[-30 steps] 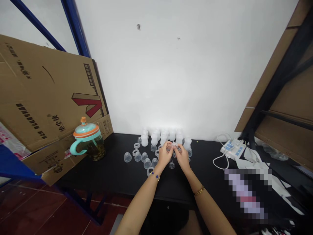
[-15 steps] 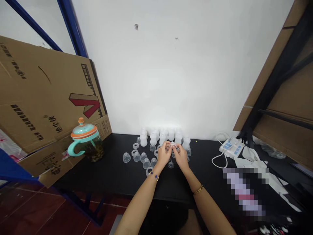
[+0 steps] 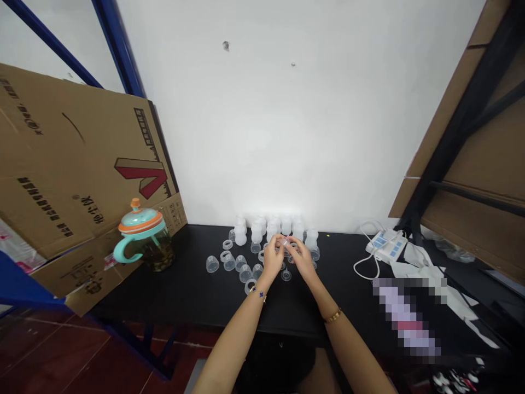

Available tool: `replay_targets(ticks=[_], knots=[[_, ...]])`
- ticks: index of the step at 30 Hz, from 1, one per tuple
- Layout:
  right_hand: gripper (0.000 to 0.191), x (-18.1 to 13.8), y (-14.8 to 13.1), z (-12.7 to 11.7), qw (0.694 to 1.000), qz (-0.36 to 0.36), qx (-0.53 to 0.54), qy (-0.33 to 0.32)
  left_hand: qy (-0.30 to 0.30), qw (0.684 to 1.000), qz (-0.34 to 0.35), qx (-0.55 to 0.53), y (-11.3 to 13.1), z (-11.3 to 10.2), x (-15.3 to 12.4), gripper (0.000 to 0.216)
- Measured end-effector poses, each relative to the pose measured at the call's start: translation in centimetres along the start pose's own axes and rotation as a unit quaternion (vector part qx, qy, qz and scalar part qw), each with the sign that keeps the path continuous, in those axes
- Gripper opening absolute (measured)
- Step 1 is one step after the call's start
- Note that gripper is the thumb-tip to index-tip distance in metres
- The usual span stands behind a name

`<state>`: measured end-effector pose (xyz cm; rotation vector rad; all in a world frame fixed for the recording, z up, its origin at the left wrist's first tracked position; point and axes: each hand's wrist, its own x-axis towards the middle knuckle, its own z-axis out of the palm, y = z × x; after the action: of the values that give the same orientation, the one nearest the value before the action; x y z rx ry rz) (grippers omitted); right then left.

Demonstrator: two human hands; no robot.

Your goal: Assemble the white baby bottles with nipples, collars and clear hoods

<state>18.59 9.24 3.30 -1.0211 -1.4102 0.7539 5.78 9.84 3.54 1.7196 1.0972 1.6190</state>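
My left hand (image 3: 274, 259) and my right hand (image 3: 300, 257) meet over the middle of the table, fingers closed on a small whitish baby bottle collar ring (image 3: 284, 241). The fingers cover much of it, and I cannot tell whether a nipple sits in it. Just below lies a clear silicone nipple (image 3: 286, 275) on the black tabletop. To the left are several clear domed caps (image 3: 245, 273) and loose collar rings (image 3: 227, 244). Behind my hands, several white baby bottles (image 3: 240, 236) stand in rows by the wall.
A teal-lidded glass jug (image 3: 143, 241) stands at the left before a large cardboard box (image 3: 82, 164). On the right lie a white power strip (image 3: 386, 245) with its cord, white paper scraps (image 3: 418, 268) and a pixelated item (image 3: 406, 317). The black table (image 3: 184, 306) ends close to me.
The collar ring has been tilted between my fingers and has moved slightly left. My right hand's fingers have shifted around it. The things on the table stay in place.
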Motion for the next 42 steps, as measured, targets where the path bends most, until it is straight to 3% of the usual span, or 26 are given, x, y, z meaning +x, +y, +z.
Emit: replay_targets(ticks=[3,8,26,42], knots=[[0.049,0.1,-0.1,0.1,0.999,0.019,0.049,-0.01,0.008,1.0,-0.01,-0.024,-0.1,-0.1,0.1,0.021],[0.057,0.4,0.1,0.1,0.995,0.053,0.07,0.043,-0.02,1.0,-0.005,-0.02,0.7,0.0,0.0,0.023],[0.04,0.7,-0.4,-0.6,0.978,0.098,0.148,0.107,-0.063,0.997,-0.023,-0.034,0.2,0.6,0.1,0.023],[0.034,1.0,-0.6,-1.0,0.981,0.089,0.124,0.122,-0.079,0.993,-0.029,-0.084,0.5,0.7,0.2,0.025]])
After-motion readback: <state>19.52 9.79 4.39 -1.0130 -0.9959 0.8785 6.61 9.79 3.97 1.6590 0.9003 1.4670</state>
